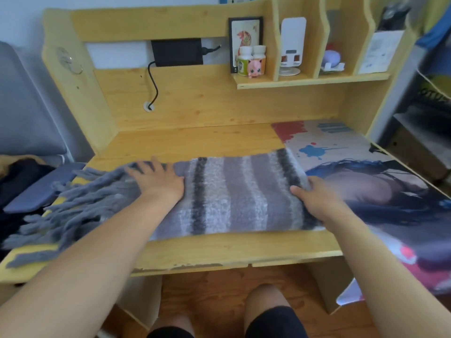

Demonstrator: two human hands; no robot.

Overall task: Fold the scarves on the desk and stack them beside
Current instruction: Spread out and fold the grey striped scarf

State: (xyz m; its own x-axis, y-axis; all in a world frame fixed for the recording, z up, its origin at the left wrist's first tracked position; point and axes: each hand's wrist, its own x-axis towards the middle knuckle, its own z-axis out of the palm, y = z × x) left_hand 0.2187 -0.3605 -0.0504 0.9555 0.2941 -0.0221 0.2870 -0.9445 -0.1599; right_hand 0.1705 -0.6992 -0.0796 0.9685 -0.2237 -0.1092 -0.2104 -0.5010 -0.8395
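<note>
A fuzzy striped scarf (234,196) lies flat across the middle of the wooden desk (219,252). It has grey, white and dark stripes. Its long grey fringe (73,203) spills over the left end of the desk. Its right end sits on the edge of a big picture mat (366,167).

The left hand (158,181) lies flat on the scarf near the fringe. Its fingers are straight and spread, and they press the cloth down. The right hand (317,198) is at the right end of the scarf. Its fingers go under the edge and its thumb is on top, so it looks like it is holding that end.

I think the scarf is being folded now, and this looks like an early fold. To do it well, the left hand should hold its end so the scarf does not slide. The right hand should lift its end and bring it over to meet the other end. The edges should line up. Then a flat hand can smooth the bumps. The fringe is loose and could get tangled, so tuck it in neatly.

On the shelf (312,80) above stand two small bottles (251,59) and a pink toy (255,67). A black cable (153,86) hangs down the back board.
</note>
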